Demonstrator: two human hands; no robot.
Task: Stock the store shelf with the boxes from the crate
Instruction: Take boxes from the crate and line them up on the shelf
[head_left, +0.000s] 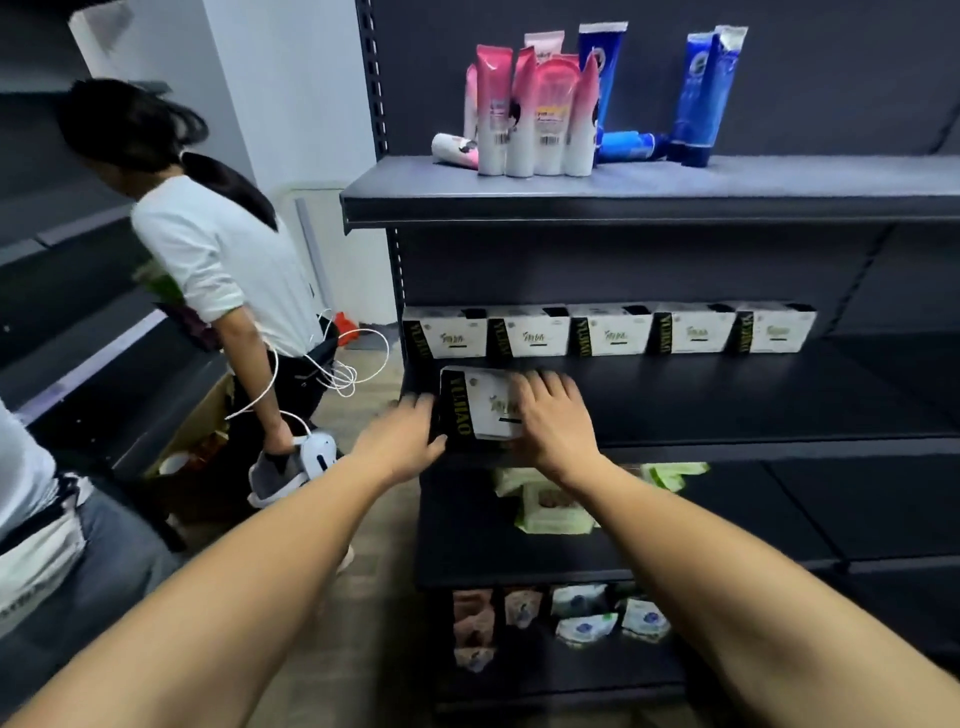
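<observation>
At the front left of the middle shelf (779, 410) a box (485, 402) was held short of the row of boxes (608, 332) at the back. Its dark end was gripped by the left hand (408, 439) and its top pressed by the flat, spread fingers (540, 387) of the right hand (558, 423). Pushed crooked, it could be knocked into the row or slid off the lip. Tubes (535, 114) were stood above that shelf, packets (550, 512) lay below it, and another person (223, 260) was seen to its left.

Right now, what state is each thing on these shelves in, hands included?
Held box, between both hands at the front of the middle shelf.
Left hand, grips the box's left edge.
Right hand, fingers flat on the box's face.
Row of five boxes, upright at the shelf's back.
Pink tubes, standing on the top shelf.
White tube, lying beside them.
Blue tubes, standing.
Fallen blue tube, lying on its side.
</observation>
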